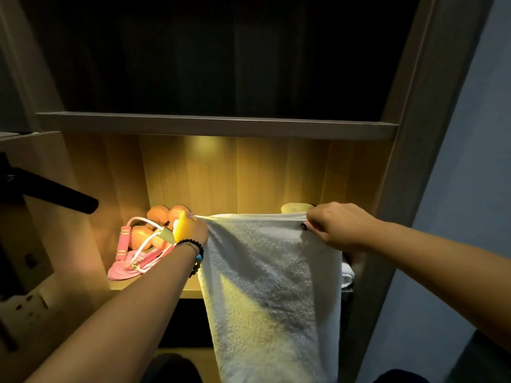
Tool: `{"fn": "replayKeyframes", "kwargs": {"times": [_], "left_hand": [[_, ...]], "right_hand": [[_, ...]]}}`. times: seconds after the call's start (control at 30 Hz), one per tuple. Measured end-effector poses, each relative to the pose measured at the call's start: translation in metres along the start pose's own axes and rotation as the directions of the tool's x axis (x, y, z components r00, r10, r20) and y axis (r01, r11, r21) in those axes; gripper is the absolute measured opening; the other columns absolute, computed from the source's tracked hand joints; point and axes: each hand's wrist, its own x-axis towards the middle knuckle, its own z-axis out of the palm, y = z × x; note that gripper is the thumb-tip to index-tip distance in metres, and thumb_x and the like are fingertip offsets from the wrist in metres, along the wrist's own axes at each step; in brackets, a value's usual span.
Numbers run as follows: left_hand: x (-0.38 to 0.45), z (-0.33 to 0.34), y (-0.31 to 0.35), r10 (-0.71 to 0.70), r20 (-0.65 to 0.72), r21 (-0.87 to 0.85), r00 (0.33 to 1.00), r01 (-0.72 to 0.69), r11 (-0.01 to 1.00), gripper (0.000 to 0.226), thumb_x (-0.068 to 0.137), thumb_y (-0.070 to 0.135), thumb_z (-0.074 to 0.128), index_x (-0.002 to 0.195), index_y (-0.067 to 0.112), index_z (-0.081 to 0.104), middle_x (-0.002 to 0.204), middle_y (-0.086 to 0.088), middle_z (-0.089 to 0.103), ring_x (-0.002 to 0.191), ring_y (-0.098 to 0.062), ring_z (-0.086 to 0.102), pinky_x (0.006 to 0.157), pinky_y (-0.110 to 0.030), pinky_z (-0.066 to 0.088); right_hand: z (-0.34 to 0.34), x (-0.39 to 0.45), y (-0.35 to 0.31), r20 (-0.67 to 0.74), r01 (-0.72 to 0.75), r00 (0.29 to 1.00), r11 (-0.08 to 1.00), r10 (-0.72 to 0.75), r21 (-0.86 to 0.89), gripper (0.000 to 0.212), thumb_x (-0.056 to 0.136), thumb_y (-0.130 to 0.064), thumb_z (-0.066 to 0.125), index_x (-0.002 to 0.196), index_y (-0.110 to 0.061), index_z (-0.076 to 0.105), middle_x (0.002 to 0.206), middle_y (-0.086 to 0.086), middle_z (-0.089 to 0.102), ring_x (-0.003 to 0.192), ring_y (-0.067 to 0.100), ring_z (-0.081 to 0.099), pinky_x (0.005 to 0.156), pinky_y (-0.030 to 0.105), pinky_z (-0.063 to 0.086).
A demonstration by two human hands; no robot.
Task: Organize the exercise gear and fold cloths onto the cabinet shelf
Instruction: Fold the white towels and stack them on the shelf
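A white towel [271, 286] hangs stretched in front of the lit cabinet shelf [190, 291]. My left hand [190, 230] pinches its top left corner and my right hand [340, 225] pinches its top right corner, both at the same height. The towel's lower part drops below the shelf edge. On the shelf's left side lie orange dumbbells [157, 217] and a pink skipping rope [130, 258] with a white cord. Another white cloth [347, 275] shows partly behind the towel at the shelf's right.
An upper shelf board [215, 124] runs across above the lit compartment, with a dark space over it. A black rod [60, 197] sticks out from the left. The cabinet's right side panel [409, 161] stands close to my right arm.
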Motion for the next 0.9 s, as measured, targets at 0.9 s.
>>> {"fn": "replayKeyframes", "kwargs": {"times": [0.9], "left_hand": [[-0.014,-0.07,0.0,0.077,-0.164,-0.24,0.983,-0.116,0.964,0.022,0.089,0.002,0.036,0.09,0.009,0.057,0.086,-0.006,0.055,0.071,-0.019,0.047,0.055,-0.026,0.034]], "right_hand": [[-0.016,0.019,-0.012,-0.389,-0.217,0.778,0.792,0.493,0.57,0.052,0.075,-0.028,0.076,0.045,-0.019,0.035,0.046,-0.004,0.034,0.048,0.01,0.033,0.045,0.028,0.025]]}}
